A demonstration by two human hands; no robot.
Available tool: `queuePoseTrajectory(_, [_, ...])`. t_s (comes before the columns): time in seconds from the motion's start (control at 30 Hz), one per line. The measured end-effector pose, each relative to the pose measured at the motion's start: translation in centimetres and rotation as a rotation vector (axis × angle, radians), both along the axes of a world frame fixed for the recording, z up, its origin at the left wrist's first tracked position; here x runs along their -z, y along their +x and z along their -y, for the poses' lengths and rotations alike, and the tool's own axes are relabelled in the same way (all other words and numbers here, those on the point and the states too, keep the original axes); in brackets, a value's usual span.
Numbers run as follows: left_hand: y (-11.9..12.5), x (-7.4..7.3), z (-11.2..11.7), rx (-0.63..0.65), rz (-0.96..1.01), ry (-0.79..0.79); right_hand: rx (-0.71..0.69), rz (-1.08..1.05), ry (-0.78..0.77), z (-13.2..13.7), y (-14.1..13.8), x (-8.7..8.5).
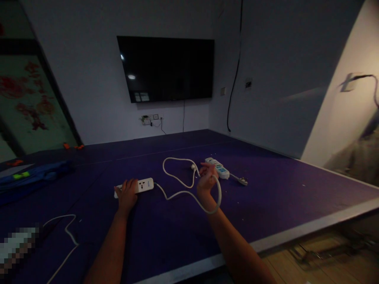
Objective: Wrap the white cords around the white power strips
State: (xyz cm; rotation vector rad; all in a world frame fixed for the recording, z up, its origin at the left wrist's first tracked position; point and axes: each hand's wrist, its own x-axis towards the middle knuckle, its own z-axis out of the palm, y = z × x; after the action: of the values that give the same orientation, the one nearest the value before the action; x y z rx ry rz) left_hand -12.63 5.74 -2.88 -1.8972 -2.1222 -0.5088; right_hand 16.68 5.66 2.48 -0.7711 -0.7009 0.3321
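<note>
A white power strip lies on the purple tabletop, its right end with socket holes in sight. My left hand grips it across the left half, fingers over the top and thumb at the near side. From its right end a white cord runs in a loose curve to my right hand, which is closed around the cord above the table. The cord loops over my right wrist, and its other stretch makes a wide loop ending near a white plug. Just behind my right hand lies a second power strip with blue markings.
The second strip's plug rests to its right. Dark blue cloth and orange items lie at the left. A thin white cable leads to a pixelated object. The table's pale edge is near right.
</note>
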Motion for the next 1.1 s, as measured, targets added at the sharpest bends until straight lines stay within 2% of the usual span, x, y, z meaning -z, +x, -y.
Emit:
queuePoseTrajectory(0.1, [0.0, 0.4, -0.2, -0.013, 0.023, -0.029, -0.013, 0.269, 0.045, 1.4, -2.4, 0.6])
queuePoseTrajectory(0.27, [-0.2, 0.8, -0.5, -0.003, 0.037, -0.042, -0.062, 0.809, 0.315, 3.9, -5.6, 1.8])
queuePoseTrajectory(0.4, [0.4, 0.2, -0.4, -0.004, 0.089, -0.03, -0.038, 1.124, 0.512, 5.0, -6.8, 2.3])
queuePoseTrajectory(0.53, [2.7, -1.2, 0.1, 0.071, 0.24, 0.148, -0.048, 1.241, 0.564, 5.2, -7.5, 2.3])
queuePoseTrajectory(0.63, [5.3, -2.0, 0.6, 0.205, 0.55, 0.325, -0.156, 1.32, 0.559, 4.9, -7.8, 2.3])
queuePoseTrajectory(0.7, [6.6, -2.2, 0.8, 0.291, 0.855, 0.346, -0.29, 1.378, 0.533, 4.8, -7.9, 2.4])
queuePoseTrajectory(0.77, [7.3, -2.2, 0.8, 0.337, 1.145, 0.274, -0.447, 1.41, 0.487, 4.7, -8.1, 2.5])
queuePoseTrajectory(0.87, [7.0, -2.1, 0.5, 0.354, 1.405, 0.18, -0.721, 1.377, 0.359, 4.5, -8.0, 2.2])
queuePoseTrajectory(0.93, [6.5, -2.2, 0.4, 0.316, 1.531, 0.183, -1.002, 1.326, 0.242, 4.1, -7.3, 1.6])
queuePoseTrajectory(1.03, [6.4, -2.5, 0.6, 0.29, 1.695, 0.21, -1.635, 1.223, 0.037, 3.3, -5.4, 0.3])
queuePoseTrajectory(1.07, [6.6, -2.7, 0.8, 0.31, 1.728, 0.212, -1.778, 1.114, -0.048, 2.9, -4.6, 0.0])
queuePoseTrajectory(1.1, [6.9, -2.8, 1.1, 0.347, 1.757, 0.206, -1.848, 0.99, -0.117, 2.4, -3.9, -0.2])
